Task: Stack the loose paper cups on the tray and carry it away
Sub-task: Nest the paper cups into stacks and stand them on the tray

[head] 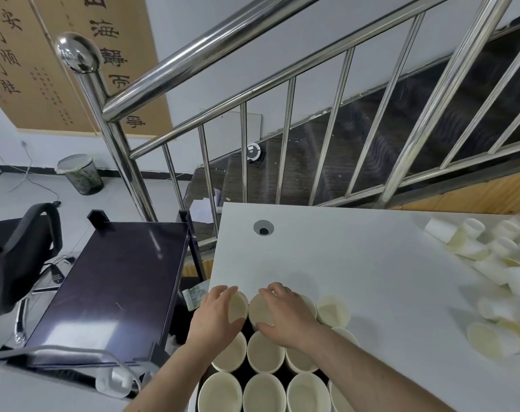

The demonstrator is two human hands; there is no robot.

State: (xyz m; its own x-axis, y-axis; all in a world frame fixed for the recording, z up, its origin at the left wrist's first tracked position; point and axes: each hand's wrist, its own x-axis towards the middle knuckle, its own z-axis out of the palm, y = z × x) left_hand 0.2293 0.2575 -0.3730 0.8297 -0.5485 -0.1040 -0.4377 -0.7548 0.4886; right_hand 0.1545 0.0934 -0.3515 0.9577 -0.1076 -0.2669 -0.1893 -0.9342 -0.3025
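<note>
White table [357, 263] runs beside a steel stair rail [253, 93], with a dark cart [113, 286] to its left. Upright cups [264, 352] stand mouth-up in rows at the near edge, on what looks like a dark tray [247, 325], mostly hidden. The left hand [214, 316] curls round the far-left cup [238, 307], fingers over its rim and thumb on the near side. The right hand [285, 313] grips the next cup [260, 312] the same way, thumb near and fingers far. Both held cups sit just beside each other, directly under the palms. Loose cups [496, 269] lie tumbled on their sides well to the right, axes mostly flat along the table, so the right hand is the nearer one for fetching them.
</note>
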